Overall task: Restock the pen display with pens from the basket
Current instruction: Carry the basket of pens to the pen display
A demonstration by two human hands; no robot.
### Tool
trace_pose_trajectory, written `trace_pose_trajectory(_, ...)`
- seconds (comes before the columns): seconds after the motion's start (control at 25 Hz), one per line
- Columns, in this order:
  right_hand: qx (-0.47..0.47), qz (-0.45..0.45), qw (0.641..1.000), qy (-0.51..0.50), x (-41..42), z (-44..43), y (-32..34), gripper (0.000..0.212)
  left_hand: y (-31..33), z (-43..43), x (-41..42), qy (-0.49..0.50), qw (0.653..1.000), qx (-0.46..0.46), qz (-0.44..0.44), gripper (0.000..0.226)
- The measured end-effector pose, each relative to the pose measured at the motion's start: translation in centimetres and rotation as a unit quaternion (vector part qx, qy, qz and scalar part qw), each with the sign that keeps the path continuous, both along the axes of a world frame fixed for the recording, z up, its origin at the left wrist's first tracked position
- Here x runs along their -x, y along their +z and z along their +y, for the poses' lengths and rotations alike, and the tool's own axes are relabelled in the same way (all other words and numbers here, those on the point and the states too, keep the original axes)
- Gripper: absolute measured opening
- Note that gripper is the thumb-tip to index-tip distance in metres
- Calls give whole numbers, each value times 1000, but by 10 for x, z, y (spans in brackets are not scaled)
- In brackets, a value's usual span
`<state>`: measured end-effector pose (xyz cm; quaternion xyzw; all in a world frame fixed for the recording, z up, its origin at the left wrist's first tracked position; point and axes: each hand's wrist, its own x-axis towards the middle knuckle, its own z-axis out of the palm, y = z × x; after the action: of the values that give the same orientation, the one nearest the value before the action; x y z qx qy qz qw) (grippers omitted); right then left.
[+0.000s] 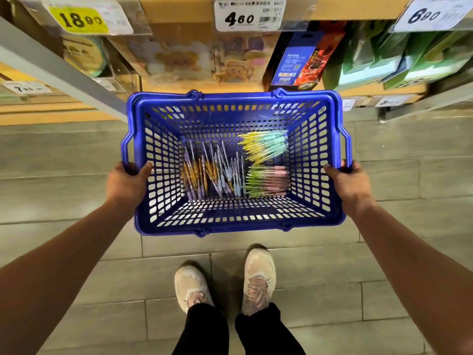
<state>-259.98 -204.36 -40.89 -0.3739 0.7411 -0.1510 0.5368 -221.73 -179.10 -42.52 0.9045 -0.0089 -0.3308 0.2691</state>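
I hold the blue basket (238, 226) at the centre of the frame with both hands; my left hand (125, 184) curls round its left rim, thumb hooked over the inner wall; my right hand (352, 187) grips the right rim the same way. The pens (217, 172) lie on the basket floor between my hands, touched by neither; a loose purple, orange and blue heap sits left of centre; a yellow-and-mint bundle (265, 146) and a green-and-pink bundle (267, 180) lie nearer my right hand. Shelves with a price tag (247, 15) fill the top of the frame.
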Motion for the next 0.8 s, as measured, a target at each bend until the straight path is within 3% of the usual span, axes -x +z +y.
trace_pose_trajectory(0.36,28,11,999,22,-1,-17,-6,22,-6,-6,2,-13,999,8,-38,37)
trace_pose_trajectory(0.6,-7,33,997,64,1,-24,-1,19,2,-10,-6,-56,997,-56,19,46)
trace_pose_trajectory(0.72,-24,122,979,159,-1,-33,20,43,25,-19,-10,-76,989,-124,35,54)
trace_pose_trajectory(0.8,11,226,948,226,-5,-32,44,51,51,-23,-5,-110,983,-146,-12,52)
